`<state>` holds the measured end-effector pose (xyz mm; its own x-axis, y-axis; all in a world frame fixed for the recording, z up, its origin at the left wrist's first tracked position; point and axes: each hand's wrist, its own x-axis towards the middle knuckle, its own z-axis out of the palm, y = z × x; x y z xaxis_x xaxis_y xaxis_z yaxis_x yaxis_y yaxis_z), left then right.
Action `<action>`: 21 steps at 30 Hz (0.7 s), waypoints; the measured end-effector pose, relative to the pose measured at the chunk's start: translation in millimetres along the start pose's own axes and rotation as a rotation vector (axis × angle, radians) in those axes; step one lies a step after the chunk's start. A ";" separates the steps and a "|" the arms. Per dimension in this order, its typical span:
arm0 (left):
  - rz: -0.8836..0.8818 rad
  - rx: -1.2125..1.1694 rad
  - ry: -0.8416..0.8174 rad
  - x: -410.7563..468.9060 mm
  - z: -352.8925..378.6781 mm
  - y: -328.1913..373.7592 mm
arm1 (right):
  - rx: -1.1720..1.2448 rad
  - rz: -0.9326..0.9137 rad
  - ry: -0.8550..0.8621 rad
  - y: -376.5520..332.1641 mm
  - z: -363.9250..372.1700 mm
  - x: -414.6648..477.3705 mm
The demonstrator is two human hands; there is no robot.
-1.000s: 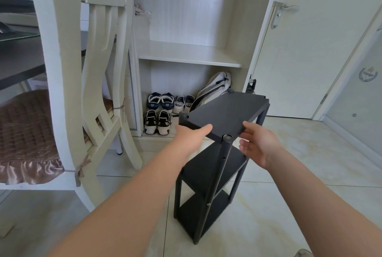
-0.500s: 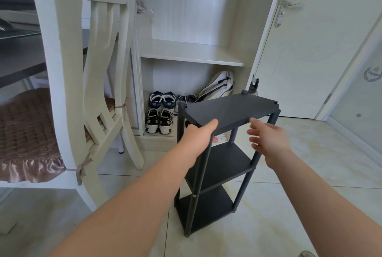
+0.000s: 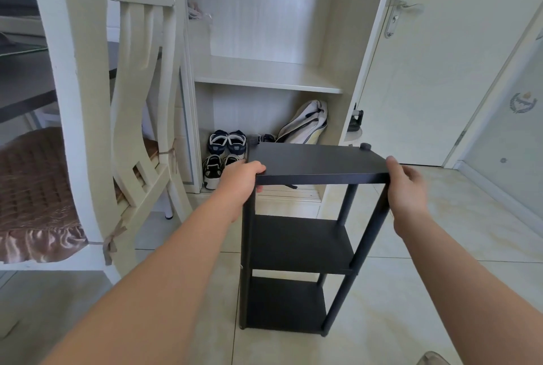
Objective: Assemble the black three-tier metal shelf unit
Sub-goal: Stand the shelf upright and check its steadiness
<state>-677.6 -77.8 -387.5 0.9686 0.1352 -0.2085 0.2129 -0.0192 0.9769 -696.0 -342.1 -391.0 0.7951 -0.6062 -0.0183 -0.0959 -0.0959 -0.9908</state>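
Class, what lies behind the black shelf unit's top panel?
Behind the top panel: sneakers and a white bag in the cabinet's lower compartment. The panel covers the bag's base and more footwear.

Black three-tier metal shelf unit point(image 3: 302, 242): standing upright on tiled floor, three flat rectangular tiers stacked on round corner posts, top tier uppermost, fully assembled.

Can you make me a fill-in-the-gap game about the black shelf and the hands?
1. The black shelf unit has ___ tiers.
2. The left hand and right hand both grip the ___ tier.
3. The shelf unit stands on the ___ floor.
4. Behind the shelf unit, pairs of ___ sit in the cabinet.

Missing words: three; top; tiled; shoes
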 end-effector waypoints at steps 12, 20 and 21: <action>0.059 -0.045 0.030 1.1 3.7 -2.4 | 0.153 0.233 -0.182 -11.0 -5.4 6.0; 0.064 -0.089 0.038 4.5 6.7 -0.4 | 0.179 0.287 -0.210 -15.3 -6.7 4.9; 0.083 -0.088 0.048 5.6 8.3 -1.8 | 0.178 0.284 -0.203 -14.7 -5.7 4.2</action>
<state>-671.5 -85.2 -390.9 0.9747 0.1844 -0.1263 0.1183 0.0540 0.9915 -694.7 -347.7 -375.7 0.8555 -0.4191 -0.3040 -0.2384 0.2023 -0.9499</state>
